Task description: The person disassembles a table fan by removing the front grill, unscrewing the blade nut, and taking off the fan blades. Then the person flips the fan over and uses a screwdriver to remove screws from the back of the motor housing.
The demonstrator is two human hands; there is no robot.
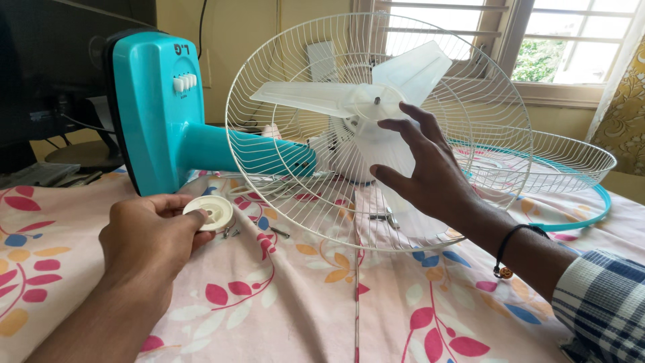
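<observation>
Left hand (149, 236) pinching a round white plastic locking nut (209, 212), right hand (420, 168) fingers spread open against translucent white plastic fan blades (359, 101), turquoise fan base (158, 111) lying on floral cloth (302, 302)

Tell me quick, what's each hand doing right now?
Left hand: closed on a white round plastic nut.
Right hand: open, fingers spread on the translucent fan blade.

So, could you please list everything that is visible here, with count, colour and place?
Fan base: one, turquoise, lying left on the cloth.
Rear guard: one, white wire, centre.
Blades: three, translucent white, inside the rear guard.
Front guard: one, white wire with turquoise rim, right.
Round cap: one, cream, in the left hand.
Screws: a few, metal, near the cap.
Cloth: one, pink floral, underneath.
Left hand: holds the cap.
Right hand: open, at the blades.
</observation>
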